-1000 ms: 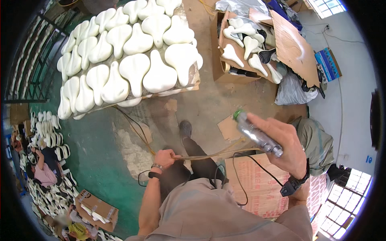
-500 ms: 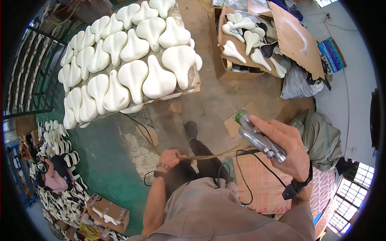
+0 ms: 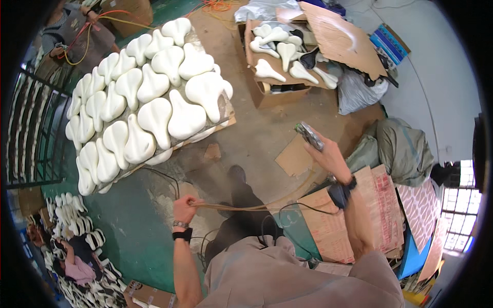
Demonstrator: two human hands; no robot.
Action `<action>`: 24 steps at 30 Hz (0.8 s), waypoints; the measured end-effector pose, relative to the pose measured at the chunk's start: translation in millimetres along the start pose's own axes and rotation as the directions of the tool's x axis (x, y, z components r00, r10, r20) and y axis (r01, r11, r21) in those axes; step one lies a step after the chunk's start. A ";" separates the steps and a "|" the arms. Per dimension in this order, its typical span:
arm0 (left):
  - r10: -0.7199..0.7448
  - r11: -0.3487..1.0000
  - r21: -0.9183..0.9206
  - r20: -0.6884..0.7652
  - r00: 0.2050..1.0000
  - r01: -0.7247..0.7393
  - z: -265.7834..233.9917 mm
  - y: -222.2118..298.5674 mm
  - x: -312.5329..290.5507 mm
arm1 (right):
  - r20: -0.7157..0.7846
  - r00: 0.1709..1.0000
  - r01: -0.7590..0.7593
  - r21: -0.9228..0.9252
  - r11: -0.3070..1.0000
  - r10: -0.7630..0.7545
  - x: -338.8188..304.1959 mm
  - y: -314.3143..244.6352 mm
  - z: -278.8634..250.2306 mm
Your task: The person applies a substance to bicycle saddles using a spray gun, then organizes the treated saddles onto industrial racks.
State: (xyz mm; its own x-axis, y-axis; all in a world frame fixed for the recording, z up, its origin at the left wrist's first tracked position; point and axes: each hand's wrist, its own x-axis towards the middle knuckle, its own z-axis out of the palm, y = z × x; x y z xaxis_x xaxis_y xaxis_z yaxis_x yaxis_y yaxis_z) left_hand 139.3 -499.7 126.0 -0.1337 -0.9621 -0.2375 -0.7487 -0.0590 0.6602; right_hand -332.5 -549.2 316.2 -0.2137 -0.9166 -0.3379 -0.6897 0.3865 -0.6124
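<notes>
R grip (image 3: 328,158) clutches silver tool (image 3: 311,136), approx 2 o'clock! L grip (image 3: 185,208) pinches tan hose (image 3: 236,207), 8 o'clock; white saddles (image 3: 129,87) at 10.

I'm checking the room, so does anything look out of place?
Yes. A loose piece of cardboard lies on the floor, where a foot might catch it. A black seat stands out among white seats atop the box.

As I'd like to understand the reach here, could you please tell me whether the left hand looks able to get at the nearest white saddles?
Probably not as it stands: the left hand is closed around a hose and likely needs freeing first, though nothing visible blocks the white saddles.
</notes>
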 end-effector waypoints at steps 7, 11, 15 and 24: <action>-0.257 0.852 -0.515 -0.266 0.929 0.088 -82.9 -22.8 -0.3 | 0.465 0.795 -0.574 0.784 0.235 0.389 78.4 235.5 98.2; -0.169 0.983 -0.082 -0.047 0.984 0.165 -82.5 -17.3 32.8 | 0.494 0.641 -0.452 0.862 -0.231 0.587 112.0 264.0 157.6; -0.049 0.966 0.256 0.338 0.940 -0.041 -12.8 -3.1 95.1 | 0.598 0.550 -0.130 0.750 -0.648 0.583 167.7 280.8 225.0; 0.105 0.994 -0.052 0.535 0.838 -0.092 80.2 61.9 217.3 | 0.210 0.700 -0.337 0.940 0.057 0.682 334.9 229.6 96.7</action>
State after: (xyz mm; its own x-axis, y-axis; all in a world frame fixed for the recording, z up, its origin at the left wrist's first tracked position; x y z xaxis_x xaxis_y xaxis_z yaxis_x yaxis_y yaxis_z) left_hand 11.8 -691.1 58.1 -0.5381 -0.6707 -0.5105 -0.6984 0.0157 0.7155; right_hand -495.4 -757.5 -6.6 -0.4748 -0.3569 -0.8044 0.6829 0.4272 -0.5926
